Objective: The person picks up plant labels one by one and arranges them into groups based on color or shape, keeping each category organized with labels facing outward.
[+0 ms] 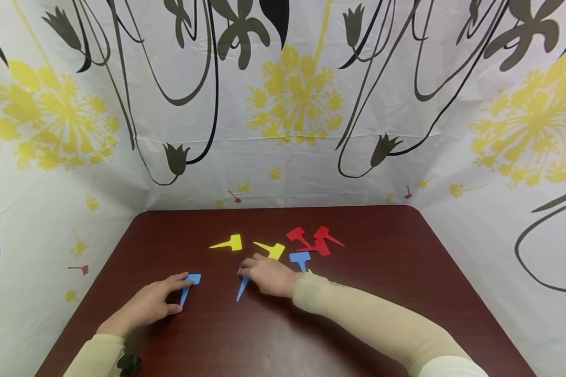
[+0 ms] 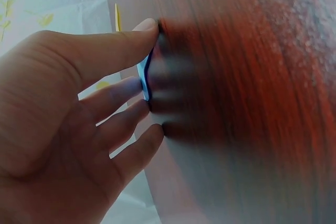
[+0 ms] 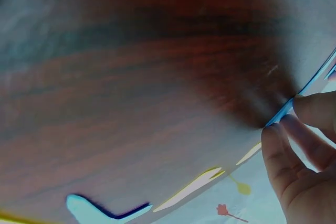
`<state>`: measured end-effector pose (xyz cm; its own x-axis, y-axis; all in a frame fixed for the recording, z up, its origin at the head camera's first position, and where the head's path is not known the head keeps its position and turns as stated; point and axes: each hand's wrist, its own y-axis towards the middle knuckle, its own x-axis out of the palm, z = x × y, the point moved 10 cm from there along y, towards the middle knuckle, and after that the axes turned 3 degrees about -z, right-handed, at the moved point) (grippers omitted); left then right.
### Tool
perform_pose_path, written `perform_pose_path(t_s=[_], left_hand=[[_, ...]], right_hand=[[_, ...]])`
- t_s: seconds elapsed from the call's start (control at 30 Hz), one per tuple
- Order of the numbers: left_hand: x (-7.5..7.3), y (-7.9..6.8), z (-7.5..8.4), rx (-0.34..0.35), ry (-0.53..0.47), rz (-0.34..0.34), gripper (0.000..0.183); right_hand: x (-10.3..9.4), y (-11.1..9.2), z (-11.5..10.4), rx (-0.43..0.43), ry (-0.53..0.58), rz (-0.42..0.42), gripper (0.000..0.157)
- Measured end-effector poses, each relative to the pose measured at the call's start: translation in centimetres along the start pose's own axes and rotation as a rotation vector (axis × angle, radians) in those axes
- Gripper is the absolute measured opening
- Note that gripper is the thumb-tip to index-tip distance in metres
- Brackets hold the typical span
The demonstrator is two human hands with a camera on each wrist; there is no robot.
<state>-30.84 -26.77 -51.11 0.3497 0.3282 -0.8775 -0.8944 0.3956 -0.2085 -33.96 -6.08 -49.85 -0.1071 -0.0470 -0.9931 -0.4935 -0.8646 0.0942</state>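
My left hand point(image 1: 153, 301) is on a blue T-shaped plant label point(image 1: 194, 279) at the left of the table. Its fingers lie at the label's wide head and the thumb is by the narrow stem; in the left wrist view the label point(image 2: 144, 80) shows between them. Farther right, my right hand point(image 1: 271, 276) pinches a second blue plant label point(image 1: 242, 289) by its head, with the pointed stem towards me. The right wrist view shows fingertips and thumb on this label point(image 3: 281, 113), close to the tabletop. The fingers partly hide its head.
Beyond my hands lie two yellow plant labels point(image 1: 235, 242) and three red ones point(image 1: 320, 247), partly overlapping. Another blue label point(image 1: 299, 257) lies beside my right wrist, with a yellow bit point(image 1: 310, 271) half hidden by the sleeve. A patterned cloth point(image 1: 283, 173) surrounds the dark wooden table point(image 1: 382, 251).
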Motion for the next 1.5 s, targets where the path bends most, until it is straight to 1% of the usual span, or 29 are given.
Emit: perform_pose_path(t_s=[0.13,0.27,0.37,0.43,0.5,0.53,0.63,0.7,0.87,0.97,1.07,1.2,1.3,1.5], left_hand=[[0.0,0.1,0.0,0.004,-0.004,0.001,0.065],[-0.2,0.2,-0.1,0.009,0.000,0.019,0.062],[-0.3,0.1,-0.1,0.013,0.005,0.045,0.061],[-0.5,0.0,0.1,0.036,0.017,0.061,0.061],[-0.5,0.0,0.1,0.047,0.028,0.075,0.062],[-0.5,-0.1,0.2,0.055,0.034,0.080,0.062],[-0.6,-0.1,0.2,0.073,0.057,0.094,0.064],[-0.5,-0.1,0.1,0.080,0.066,0.097,0.066],[0.2,-0.3,-0.2,0.099,0.071,0.068,0.073],[0.6,-0.5,-0.4,0.115,0.063,0.065,0.074],[0.8,-0.8,-0.6,0.133,0.068,0.083,0.071],[0.7,-1.2,-1.0,0.141,0.083,0.094,0.067],[0.7,-1.4,-1.1,0.141,0.088,0.097,0.068],[0.8,-1.6,-0.8,0.141,0.083,0.106,0.069]], right_hand=[[0.1,-0.1,-0.1,-0.025,0.001,-0.007,0.041],[-0.1,-0.2,-0.2,-0.051,0.000,0.010,0.039],[-0.6,-0.3,-0.3,-0.036,0.002,0.040,0.035],[-0.9,-0.5,-0.3,0.002,0.008,0.053,0.032],[-1.1,-0.9,-0.4,0.061,0.004,0.043,0.030],[-1.1,-1.1,-0.4,0.092,0.001,0.034,0.031],[-0.9,-1.7,-0.7,0.181,-0.006,0.002,0.042],[-0.6,-1.9,-0.8,0.224,-0.013,-0.012,0.051],[0.1,-1.9,-1.1,0.282,-0.034,-0.037,0.063],[0.4,-1.9,-1.4,0.292,-0.054,-0.070,0.067],[0.6,-2.0,-1.6,0.290,-0.075,-0.089,0.068],[0.4,-1.9,-1.8,0.280,-0.096,-0.088,0.066],[0.4,-1.7,-2.2,0.261,-0.108,-0.088,0.065],[0.2,-1.3,-3.0,0.233,-0.116,-0.089,0.066]])
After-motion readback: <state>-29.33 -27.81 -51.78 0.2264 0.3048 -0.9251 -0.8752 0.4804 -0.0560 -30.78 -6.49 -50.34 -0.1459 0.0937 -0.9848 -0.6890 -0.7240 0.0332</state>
